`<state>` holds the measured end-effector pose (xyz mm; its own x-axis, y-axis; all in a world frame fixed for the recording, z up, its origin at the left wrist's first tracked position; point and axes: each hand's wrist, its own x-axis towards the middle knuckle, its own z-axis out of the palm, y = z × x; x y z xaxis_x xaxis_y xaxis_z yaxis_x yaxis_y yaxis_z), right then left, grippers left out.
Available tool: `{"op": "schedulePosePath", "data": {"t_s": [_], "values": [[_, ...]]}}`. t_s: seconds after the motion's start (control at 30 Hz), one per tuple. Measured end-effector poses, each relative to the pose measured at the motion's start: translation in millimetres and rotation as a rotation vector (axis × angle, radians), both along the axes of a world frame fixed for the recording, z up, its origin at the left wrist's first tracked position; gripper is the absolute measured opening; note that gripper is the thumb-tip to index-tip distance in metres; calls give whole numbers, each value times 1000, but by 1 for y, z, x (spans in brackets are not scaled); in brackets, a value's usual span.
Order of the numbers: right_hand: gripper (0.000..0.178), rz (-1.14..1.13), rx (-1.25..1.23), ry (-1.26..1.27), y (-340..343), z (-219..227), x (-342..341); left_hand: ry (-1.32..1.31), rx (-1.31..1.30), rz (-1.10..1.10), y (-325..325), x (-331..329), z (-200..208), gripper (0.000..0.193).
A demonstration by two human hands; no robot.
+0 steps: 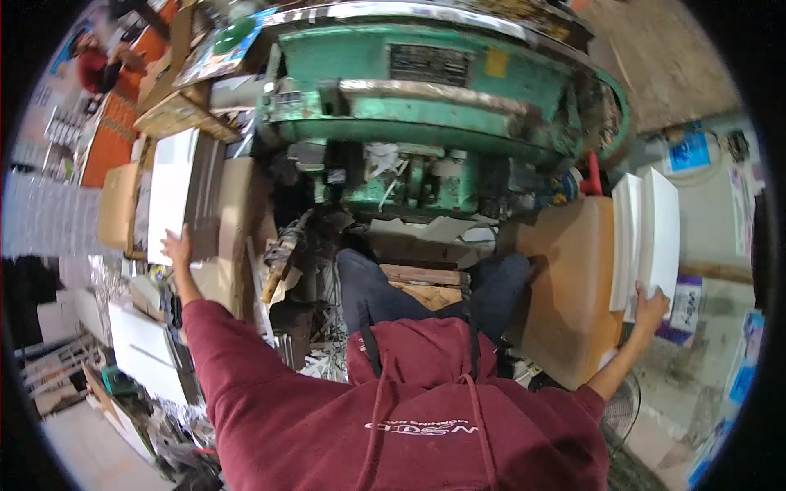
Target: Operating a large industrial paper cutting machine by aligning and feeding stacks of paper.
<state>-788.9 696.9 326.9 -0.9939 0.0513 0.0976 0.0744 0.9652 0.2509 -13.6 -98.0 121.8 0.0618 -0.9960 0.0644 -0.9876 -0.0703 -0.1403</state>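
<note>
My arms reach out to both sides. On the left, my left hand (pixel 177 247) lies with its fingers spread on the near end of a tall stack of white sheets (pixel 170 184). Over on the right, my right hand (pixel 652 308) has its fingers around the near end of a white paper stack (pixel 660 233). A second white stack (pixel 626 237) stands close beside that one, on its inner side. Both right-hand stacks sit by the outer edge of a tan board surface (pixel 569 278). How far my right fingers reach under the paper is hidden.
A green metal machine (pixel 344 123) spans the front, with paper scraps (pixel 385 159) beneath it. More white sheets (pixel 147 348) lie at the lower left. A fan (pixel 624 409) stands by my right forearm. Another person (pixel 94 69) is at the far left.
</note>
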Motion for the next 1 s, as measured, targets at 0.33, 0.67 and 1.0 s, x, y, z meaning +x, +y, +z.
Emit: {"op": "schedulePosePath", "data": {"t_s": [0.33, 0.67, 1.0], "values": [[43, 99, -722, -72, 45, 18, -25, 57, -279, -150, 37, -76, 14, 87], [33, 251, -597, 14, 54, 8, -18, 451, -361, -906, 110, -317, 102, 66], [27, 131, -479, 502, -6, 48, -36, 717, -196, -1278, 187, -530, 233, 66]]}}
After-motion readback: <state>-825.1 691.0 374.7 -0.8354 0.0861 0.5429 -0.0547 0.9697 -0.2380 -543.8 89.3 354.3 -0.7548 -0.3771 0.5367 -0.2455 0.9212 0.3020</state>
